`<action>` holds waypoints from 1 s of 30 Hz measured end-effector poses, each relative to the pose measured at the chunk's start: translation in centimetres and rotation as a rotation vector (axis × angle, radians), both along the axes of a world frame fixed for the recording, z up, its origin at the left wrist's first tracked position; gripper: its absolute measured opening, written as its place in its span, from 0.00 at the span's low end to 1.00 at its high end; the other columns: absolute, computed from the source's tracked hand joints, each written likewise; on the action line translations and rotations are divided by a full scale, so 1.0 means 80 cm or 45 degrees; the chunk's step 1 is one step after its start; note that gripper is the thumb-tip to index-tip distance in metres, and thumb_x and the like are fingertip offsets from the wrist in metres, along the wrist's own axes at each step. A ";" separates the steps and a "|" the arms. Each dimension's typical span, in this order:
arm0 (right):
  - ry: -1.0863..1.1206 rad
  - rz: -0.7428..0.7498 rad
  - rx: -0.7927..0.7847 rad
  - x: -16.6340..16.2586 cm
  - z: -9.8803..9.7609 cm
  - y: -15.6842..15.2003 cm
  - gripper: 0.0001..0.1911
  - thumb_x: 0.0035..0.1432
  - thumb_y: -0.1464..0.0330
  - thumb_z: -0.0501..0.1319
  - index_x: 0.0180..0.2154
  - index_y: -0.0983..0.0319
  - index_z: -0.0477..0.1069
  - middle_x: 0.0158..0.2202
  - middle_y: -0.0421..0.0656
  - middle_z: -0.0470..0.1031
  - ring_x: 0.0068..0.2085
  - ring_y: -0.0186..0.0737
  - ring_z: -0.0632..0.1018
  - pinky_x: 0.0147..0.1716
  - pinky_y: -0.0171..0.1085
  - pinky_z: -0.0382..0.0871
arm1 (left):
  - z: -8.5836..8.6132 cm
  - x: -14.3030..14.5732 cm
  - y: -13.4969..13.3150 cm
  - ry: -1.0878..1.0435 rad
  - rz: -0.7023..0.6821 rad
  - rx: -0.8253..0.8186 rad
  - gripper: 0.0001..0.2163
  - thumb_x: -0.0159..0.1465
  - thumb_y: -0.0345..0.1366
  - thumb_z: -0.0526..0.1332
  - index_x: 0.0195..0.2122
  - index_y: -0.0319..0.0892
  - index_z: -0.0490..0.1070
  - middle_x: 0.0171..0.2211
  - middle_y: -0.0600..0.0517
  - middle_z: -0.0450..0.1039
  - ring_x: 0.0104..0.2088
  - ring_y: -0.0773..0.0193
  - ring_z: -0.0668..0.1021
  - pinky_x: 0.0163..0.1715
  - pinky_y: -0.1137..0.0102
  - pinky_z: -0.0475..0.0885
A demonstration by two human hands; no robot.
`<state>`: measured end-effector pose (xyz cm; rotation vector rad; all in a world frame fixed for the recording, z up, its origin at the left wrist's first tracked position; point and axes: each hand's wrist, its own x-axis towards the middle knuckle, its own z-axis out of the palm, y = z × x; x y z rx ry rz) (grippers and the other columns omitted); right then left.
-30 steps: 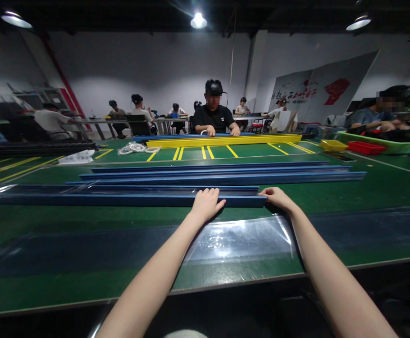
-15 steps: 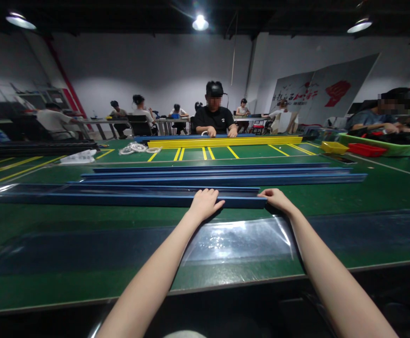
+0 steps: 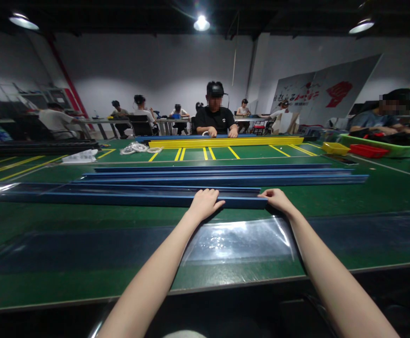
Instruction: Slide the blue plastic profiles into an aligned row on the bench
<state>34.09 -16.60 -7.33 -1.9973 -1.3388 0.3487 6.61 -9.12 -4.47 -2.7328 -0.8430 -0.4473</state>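
A long blue rail lies across the green table in front of me. My left hand rests on its near edge, fingers curled over the top. At the rail's right end sits my right hand, with its fingers closed on the end. A clear plastic sleeve lies flat on the table just below both hands, between my forearms.
More blue rails lie stacked behind the near one. A person in black sits across the table behind a yellow rail. White tape rolls lie at the far left; yellow and red trays sit far right.
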 end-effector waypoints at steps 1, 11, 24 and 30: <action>0.004 0.004 0.004 0.000 0.000 0.000 0.16 0.41 0.57 0.57 0.20 0.65 0.71 0.20 0.44 0.71 0.25 0.36 0.71 0.25 0.32 0.59 | 0.000 0.000 0.000 -0.001 -0.002 0.003 0.16 0.63 0.47 0.46 0.35 0.40 0.63 0.36 0.48 0.71 0.37 0.60 0.71 0.34 0.68 0.60; -0.027 0.023 0.013 0.000 0.000 0.000 0.16 0.42 0.57 0.57 0.21 0.64 0.70 0.21 0.44 0.72 0.27 0.37 0.71 0.26 0.32 0.60 | 0.001 -0.001 -0.002 -0.079 0.015 -0.061 0.14 0.62 0.46 0.49 0.37 0.40 0.62 0.35 0.48 0.71 0.37 0.60 0.72 0.34 0.69 0.60; -0.009 0.052 0.016 0.002 -0.002 0.000 0.16 0.42 0.57 0.57 0.21 0.64 0.70 0.21 0.43 0.72 0.26 0.36 0.71 0.25 0.31 0.60 | -0.001 0.002 0.000 -0.217 0.016 -0.169 0.12 0.59 0.46 0.54 0.32 0.42 0.64 0.32 0.52 0.72 0.35 0.63 0.73 0.35 0.69 0.59; -0.015 0.052 -0.007 0.003 -0.001 0.000 0.15 0.42 0.57 0.57 0.22 0.64 0.70 0.21 0.43 0.71 0.26 0.36 0.71 0.24 0.31 0.60 | -0.001 0.003 -0.001 -0.263 0.063 -0.188 0.13 0.58 0.47 0.55 0.31 0.42 0.65 0.31 0.52 0.72 0.35 0.63 0.72 0.34 0.69 0.58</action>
